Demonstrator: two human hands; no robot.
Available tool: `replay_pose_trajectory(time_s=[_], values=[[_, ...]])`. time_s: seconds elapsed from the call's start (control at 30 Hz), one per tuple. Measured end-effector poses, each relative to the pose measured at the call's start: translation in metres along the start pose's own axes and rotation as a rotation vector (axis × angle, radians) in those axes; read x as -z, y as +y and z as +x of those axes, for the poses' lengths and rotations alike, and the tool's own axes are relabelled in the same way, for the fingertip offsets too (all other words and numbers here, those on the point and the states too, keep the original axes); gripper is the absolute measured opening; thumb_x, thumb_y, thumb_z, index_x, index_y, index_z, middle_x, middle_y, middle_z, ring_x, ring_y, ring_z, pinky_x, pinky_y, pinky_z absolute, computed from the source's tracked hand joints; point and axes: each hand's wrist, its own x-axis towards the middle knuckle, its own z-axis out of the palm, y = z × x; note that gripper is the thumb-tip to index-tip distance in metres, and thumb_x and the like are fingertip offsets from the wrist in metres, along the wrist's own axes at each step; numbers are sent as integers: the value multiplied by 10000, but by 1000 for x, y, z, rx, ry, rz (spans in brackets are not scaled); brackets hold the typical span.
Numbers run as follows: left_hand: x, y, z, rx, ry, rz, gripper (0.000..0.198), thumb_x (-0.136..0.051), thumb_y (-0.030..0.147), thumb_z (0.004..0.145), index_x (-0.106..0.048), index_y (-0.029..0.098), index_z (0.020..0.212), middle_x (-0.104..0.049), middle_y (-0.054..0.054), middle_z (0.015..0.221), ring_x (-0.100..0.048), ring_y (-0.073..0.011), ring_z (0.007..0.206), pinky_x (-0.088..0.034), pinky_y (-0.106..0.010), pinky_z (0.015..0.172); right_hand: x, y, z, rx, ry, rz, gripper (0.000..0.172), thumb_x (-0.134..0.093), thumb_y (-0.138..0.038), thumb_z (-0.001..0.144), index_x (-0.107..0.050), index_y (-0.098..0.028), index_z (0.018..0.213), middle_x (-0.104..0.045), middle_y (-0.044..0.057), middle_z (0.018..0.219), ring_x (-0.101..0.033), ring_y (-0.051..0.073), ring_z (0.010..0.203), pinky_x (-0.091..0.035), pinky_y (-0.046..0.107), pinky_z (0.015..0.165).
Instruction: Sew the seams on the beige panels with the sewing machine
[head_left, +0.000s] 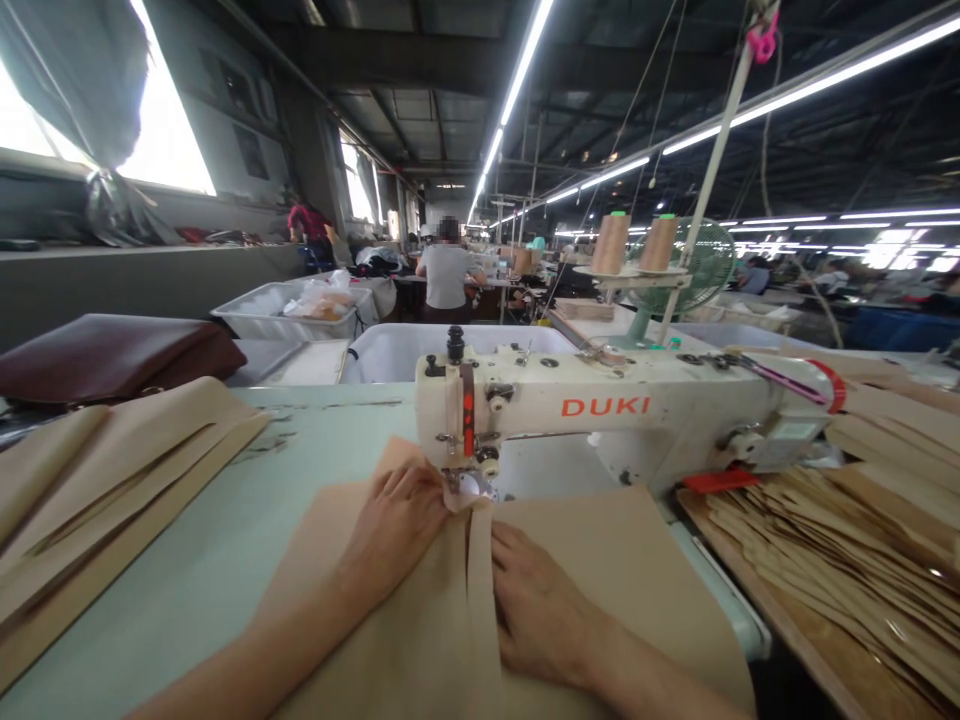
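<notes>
Tan sheet material point(637, 560), in two flat panels joined at one raised seam, is spread on the pale green tabletop point(225, 560) at the lower centre of the frame. Its far end is tucked under the metal presser foot point(469, 485) of the one white sewing machine lettered DUKI point(600, 410).

Two hands are seen. The left hand point(397, 530) is laid flat on the left panel, with the fingers stretched out and close together and the tips pressed just beside the presser foot; nothing is gripped. The right hand point(536, 610) is laid flat on the right panel, its fingers extended alongside the seam and likewise clasped on nothing.

Two tan thread cones point(611, 243) are stood upright near one green fan point(709, 265). One stack of tan cut pieces point(112, 470) is piled at the left of the frame and a second stack point(840, 570) at the lower right. One dark brown leather bag point(112, 355) is seen at the left edge.
</notes>
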Motion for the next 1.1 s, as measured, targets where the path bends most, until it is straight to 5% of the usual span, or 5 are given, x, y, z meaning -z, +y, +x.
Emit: replay_pose_trajectory(time_s=[0.27, 0.63, 0.73, 0.83, 1.1], values=[[4, 28, -63, -3, -101, -3, 425, -493, 381, 979, -443, 243, 1378, -511, -82, 1451, -465, -275, 1342, -374, -523, 1116, 7, -5, -1, 24, -29, 0, 347, -582, -193, 779, -648, -215, 1119, -581, 78, 1290, -470, 238, 1215, -345, 359, 1115], [7, 0, -4, 55, 2, 71, 261, -509, 377, 954, -659, 223, 1100, -630, -94, 1207, -538, -322, 1179, -350, -563, 1045, 3, -2, -2, 36, 7, 35, 324, -619, -229, 765, -671, -222, 1084, -605, 75, 1234, -489, 250, 1181, -365, 365, 1094], [15, 8, -16, 30, -51, 53, 244, -504, 409, 968, -693, 257, 980, -669, -47, 1080, -609, -265, 1040, -461, -454, 947, 7, -4, -2, 20, -11, 47, 346, -616, -244, 795, -654, -214, 1138, -583, 78, 1286, -468, 251, 1229, -338, 369, 1126], [18, 19, -40, 22, -97, 31, 295, -495, 436, 978, -643, 264, 1167, -652, -48, 1201, -616, -248, 1092, -502, -410, 944, 8, -4, -2, 26, -21, 46, 377, -617, -264, 819, -630, -210, 1192, -557, 76, 1336, -450, 245, 1260, -312, 363, 1151], [12, 8, -57, -56, -174, 57, 479, -455, 418, 1011, -412, 236, 1452, -473, -80, 1479, -413, -264, 1377, -259, -511, 1186, 7, -5, 0, 11, -55, -22, 376, -544, -202, 878, -604, -194, 1250, -545, 92, 1349, -433, 243, 1275, -300, 392, 1165]])
